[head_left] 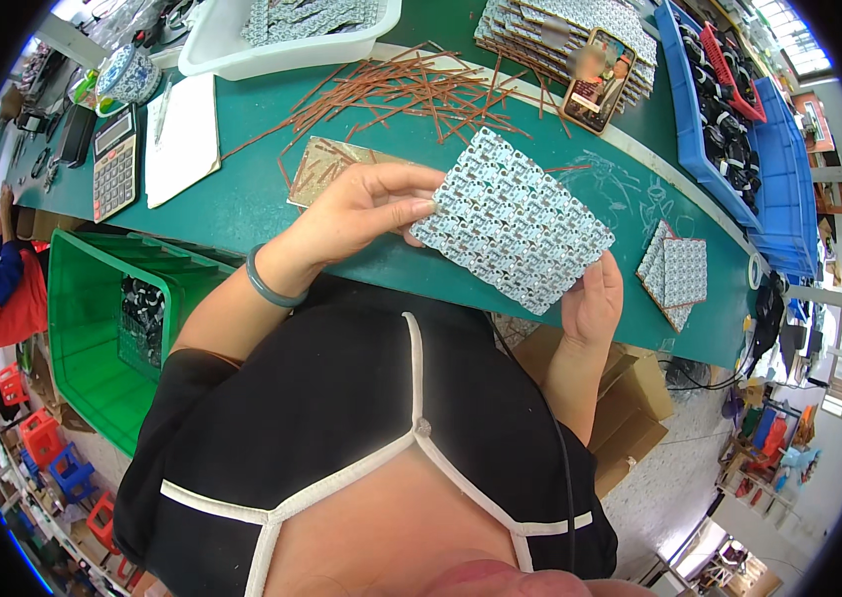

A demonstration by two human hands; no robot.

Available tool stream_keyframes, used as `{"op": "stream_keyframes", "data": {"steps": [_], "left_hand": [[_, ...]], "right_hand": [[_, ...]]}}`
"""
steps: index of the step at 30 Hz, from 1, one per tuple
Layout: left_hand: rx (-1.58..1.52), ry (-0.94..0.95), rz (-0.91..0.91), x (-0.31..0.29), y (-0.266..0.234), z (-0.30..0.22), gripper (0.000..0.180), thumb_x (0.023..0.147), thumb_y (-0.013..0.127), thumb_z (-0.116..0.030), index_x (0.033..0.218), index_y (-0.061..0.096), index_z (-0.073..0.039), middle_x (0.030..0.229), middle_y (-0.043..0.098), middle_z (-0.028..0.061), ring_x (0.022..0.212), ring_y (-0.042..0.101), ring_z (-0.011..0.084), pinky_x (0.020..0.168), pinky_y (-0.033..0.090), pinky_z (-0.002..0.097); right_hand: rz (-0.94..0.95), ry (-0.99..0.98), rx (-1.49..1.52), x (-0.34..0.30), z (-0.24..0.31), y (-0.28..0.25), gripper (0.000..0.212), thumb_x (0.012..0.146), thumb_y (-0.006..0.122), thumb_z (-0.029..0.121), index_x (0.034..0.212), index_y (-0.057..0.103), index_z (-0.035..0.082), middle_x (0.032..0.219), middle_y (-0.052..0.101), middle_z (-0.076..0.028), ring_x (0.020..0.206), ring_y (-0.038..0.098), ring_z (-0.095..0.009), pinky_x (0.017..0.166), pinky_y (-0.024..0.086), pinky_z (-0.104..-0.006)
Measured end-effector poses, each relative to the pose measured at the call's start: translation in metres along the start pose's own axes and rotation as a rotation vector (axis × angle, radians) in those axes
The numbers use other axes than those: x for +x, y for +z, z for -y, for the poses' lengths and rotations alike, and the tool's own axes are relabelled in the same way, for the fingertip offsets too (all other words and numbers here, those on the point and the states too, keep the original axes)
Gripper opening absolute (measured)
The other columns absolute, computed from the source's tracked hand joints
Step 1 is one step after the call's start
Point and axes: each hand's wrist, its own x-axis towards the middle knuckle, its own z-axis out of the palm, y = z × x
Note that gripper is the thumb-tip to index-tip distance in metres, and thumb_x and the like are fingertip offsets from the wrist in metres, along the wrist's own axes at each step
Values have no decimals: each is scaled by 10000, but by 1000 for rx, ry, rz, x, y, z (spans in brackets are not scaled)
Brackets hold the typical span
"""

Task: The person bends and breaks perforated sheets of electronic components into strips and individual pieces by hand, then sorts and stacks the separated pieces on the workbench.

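Between my two hands is a circuit board panel (516, 221), a tilted rectangle covered in rows of small parts, raised over the green table (396, 261). My left hand (376, 207) pinches its left edge, thumb on top. At the lower right corner my right hand (592, 303) grips it, with some fingers hidden behind the panel. Under and beyond my left hand lies a tan board (326, 164) with brown strips on it. A loose heap of thin brown strips (401, 92) spreads past the panel. To the right, small panels (685, 271) lie overlapped.
A white bin (287, 58) of boards stands at the back, and stacked panels (511, 35) with a phone (598, 82) leaning on them. Blue crates (705, 149) line the right. A calculator (116, 164) and notebook (182, 139) lie left, above a green bin (93, 328).
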Motion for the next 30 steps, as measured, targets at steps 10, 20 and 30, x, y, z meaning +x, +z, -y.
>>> {"op": "stream_keyframes", "data": {"steps": [10,20,30], "left_hand": [[64,22,-37,-2,-1,5,305,929,543,-85,1218,567,12,1081,637,58,910,598,92,734,511,232],[101,5,-55,-3,-6,10,319,935,541,-102,1234,555,8,1089,635,55,931,601,101,728,529,232],[63,-33,-86,-1,-9,15,321,936,541,-109,1230,548,18,1029,644,60,898,611,109,715,546,239]], "right_hand": [[52,-13,18,-4,-6,-1,501,946,529,221,1319,393,-85,1293,524,-173,1173,529,-275,994,407,-403],[60,-12,108,1,-5,16,458,947,525,180,1298,423,-95,1240,565,-140,1123,555,-221,969,414,-351],[50,-17,212,5,-10,23,420,966,482,152,1308,413,-83,1229,573,-142,1104,574,-212,951,447,-343]]}}
